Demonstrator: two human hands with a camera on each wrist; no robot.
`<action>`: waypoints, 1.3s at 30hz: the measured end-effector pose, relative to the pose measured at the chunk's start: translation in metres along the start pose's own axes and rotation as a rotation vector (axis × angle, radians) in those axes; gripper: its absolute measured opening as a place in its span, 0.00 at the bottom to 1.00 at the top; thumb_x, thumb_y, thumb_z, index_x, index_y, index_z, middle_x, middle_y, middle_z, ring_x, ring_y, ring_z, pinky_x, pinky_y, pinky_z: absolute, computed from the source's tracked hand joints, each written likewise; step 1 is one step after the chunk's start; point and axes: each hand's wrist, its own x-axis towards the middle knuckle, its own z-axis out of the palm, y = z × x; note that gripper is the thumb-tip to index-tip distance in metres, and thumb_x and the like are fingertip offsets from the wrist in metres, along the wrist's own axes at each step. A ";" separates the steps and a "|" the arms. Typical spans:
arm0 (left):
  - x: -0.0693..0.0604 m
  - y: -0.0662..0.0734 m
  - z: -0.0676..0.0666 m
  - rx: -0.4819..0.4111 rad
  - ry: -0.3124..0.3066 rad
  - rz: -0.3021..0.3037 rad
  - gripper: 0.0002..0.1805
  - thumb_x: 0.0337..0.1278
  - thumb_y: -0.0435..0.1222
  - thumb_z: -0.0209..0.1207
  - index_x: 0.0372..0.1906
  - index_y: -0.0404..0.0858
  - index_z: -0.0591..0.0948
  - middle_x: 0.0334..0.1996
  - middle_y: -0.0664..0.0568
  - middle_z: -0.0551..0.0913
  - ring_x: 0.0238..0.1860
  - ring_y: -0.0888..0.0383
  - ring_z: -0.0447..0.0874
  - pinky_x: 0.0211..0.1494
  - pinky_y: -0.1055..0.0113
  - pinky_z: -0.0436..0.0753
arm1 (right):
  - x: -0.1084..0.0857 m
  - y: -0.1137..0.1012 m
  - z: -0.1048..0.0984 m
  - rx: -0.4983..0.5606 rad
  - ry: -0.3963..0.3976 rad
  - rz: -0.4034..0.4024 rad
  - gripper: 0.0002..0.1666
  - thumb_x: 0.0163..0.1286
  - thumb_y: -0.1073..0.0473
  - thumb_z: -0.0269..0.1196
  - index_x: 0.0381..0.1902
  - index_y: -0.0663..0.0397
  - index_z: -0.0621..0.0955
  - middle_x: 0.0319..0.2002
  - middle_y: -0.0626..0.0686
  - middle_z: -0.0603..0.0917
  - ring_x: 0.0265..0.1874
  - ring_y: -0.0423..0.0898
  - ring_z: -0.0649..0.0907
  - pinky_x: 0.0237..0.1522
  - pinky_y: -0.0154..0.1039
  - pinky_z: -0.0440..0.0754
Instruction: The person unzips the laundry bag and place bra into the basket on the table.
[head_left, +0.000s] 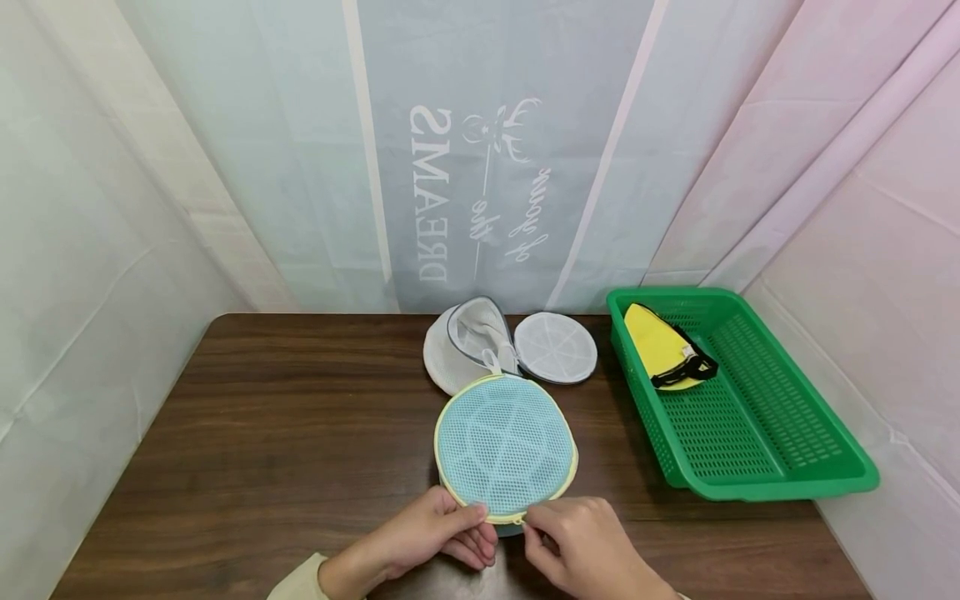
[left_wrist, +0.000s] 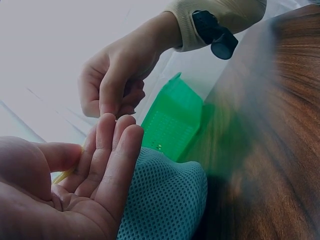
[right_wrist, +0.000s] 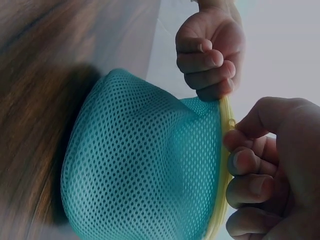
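A round teal mesh laundry bag with a yellow zipper rim stands at the front middle of the wooden table. My left hand pinches the near edge of that rim between thumb and fingers. Just to its right, my right hand pinches the small zipper pull with thumb and forefinger. The right wrist view shows the bag's teal side bulging and slightly dented near the rim. In the left wrist view, the fingers of my left hand hide most of the zipper.
Behind the teal bag lie a white mesh bag with a dark rim and a flat round white mesh piece. On the right stands a green basket holding a yellow piece with black straps. Fabric curtains border the table.
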 end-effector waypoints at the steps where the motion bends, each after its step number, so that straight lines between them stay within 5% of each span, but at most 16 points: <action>1: 0.000 0.000 0.000 -0.001 0.000 -0.001 0.25 0.79 0.38 0.50 0.44 0.12 0.77 0.34 0.44 0.88 0.36 0.60 0.88 0.42 0.70 0.88 | -0.001 0.000 -0.001 -0.004 -0.001 0.006 0.27 0.51 0.64 0.71 0.17 0.35 0.64 0.17 0.31 0.56 0.18 0.23 0.54 0.19 0.17 0.49; 39: 0.000 -0.002 0.000 0.010 0.022 -0.010 0.24 0.79 0.39 0.51 0.43 0.16 0.80 0.32 0.46 0.87 0.35 0.60 0.88 0.41 0.70 0.88 | -0.011 0.038 -0.023 -0.165 0.094 0.207 0.26 0.45 0.66 0.64 0.14 0.32 0.61 0.17 0.28 0.54 0.17 0.24 0.55 0.18 0.20 0.50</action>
